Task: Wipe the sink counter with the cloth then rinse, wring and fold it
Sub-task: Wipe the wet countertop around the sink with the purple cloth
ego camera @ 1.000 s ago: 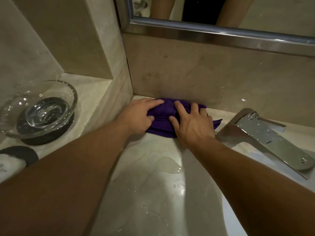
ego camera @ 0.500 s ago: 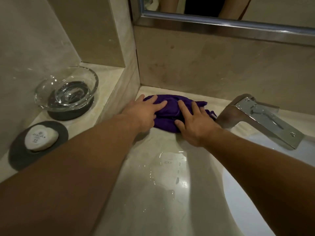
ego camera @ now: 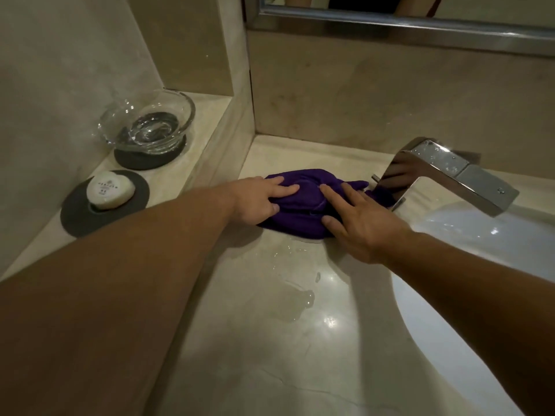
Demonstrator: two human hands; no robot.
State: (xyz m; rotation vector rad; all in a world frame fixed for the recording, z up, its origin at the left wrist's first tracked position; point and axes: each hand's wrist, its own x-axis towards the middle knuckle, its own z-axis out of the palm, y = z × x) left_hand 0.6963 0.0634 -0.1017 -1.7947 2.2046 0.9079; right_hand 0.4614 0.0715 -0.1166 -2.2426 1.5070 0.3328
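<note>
You're pressing the bunched purple cloth (ego camera: 303, 205) onto the wet beige stone counter (ego camera: 270, 340) beside the chrome faucet (ego camera: 450, 175), with left hand (ego camera: 258, 202) and right hand (ego camera: 357, 226) flat-fingered and gripping nothing. A white soap bar (ego camera: 109, 190) is sitting in the dark round dish (ego camera: 75, 220). Can't tell whether the clear glass bowl (ego camera: 180, 106) is holding anything.

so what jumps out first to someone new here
A purple cloth sits bunched on the counter beside the chrome faucet, with the left hand and right hand pressing on it. Nearer the camera a puddle glints; a white soap sits on a dark dish at left.
</note>
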